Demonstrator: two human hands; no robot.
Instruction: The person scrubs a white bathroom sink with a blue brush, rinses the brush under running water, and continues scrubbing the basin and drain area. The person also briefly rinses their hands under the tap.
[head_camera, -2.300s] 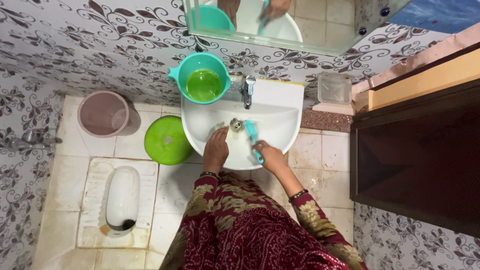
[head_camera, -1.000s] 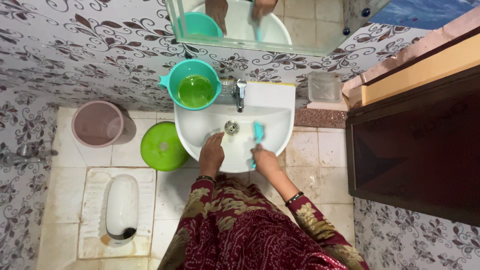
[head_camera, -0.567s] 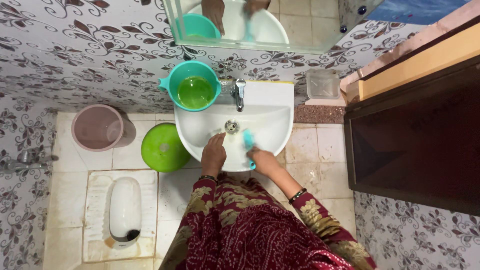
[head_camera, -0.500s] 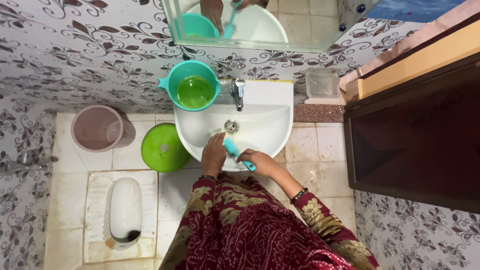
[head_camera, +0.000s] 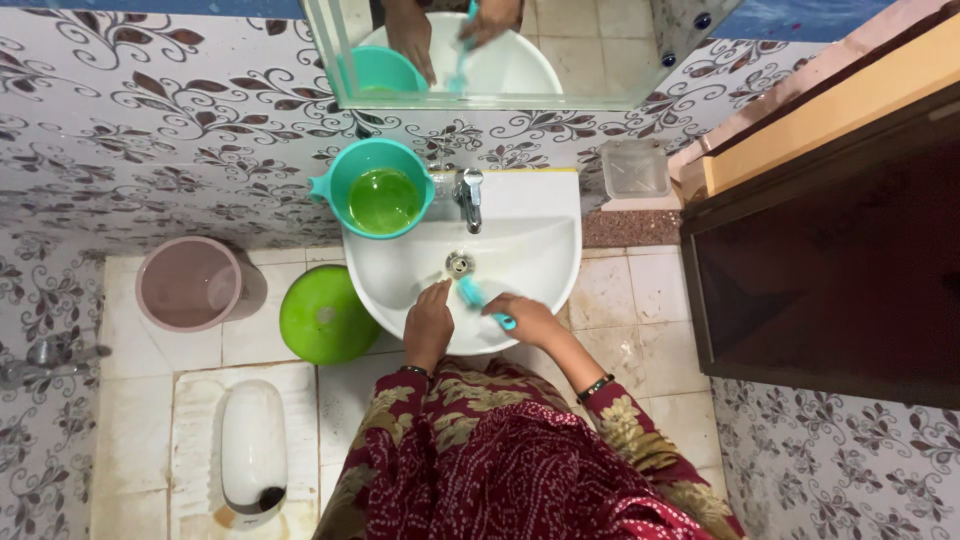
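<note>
I look straight down at a white wash basin (head_camera: 540, 250) fixed to a patterned wall. My right hand (head_camera: 527, 320) grips a teal brush (head_camera: 474, 296) by its handle, with the brush head down in the bowl just below the drain (head_camera: 459, 265). My left hand (head_camera: 430, 322) rests flat on the basin's front rim, fingers reaching into the bowl beside the brush head. A teal jug (head_camera: 378, 188) holding green liquid stands on the basin's left back corner next to the chrome tap (head_camera: 467, 196).
A green round lid or stool (head_camera: 323, 314) and a pink bucket (head_camera: 192, 283) stand on the tiled floor to the left. A squat toilet pan (head_camera: 253, 447) lies at lower left. A clear plastic box (head_camera: 630, 168) sits on a ledge; a dark cabinet (head_camera: 830, 260) fills the right.
The brush has swept from the right side of the bowl leftward to beside my left hand, near the drain. My left hand has stayed on the front rim.
</note>
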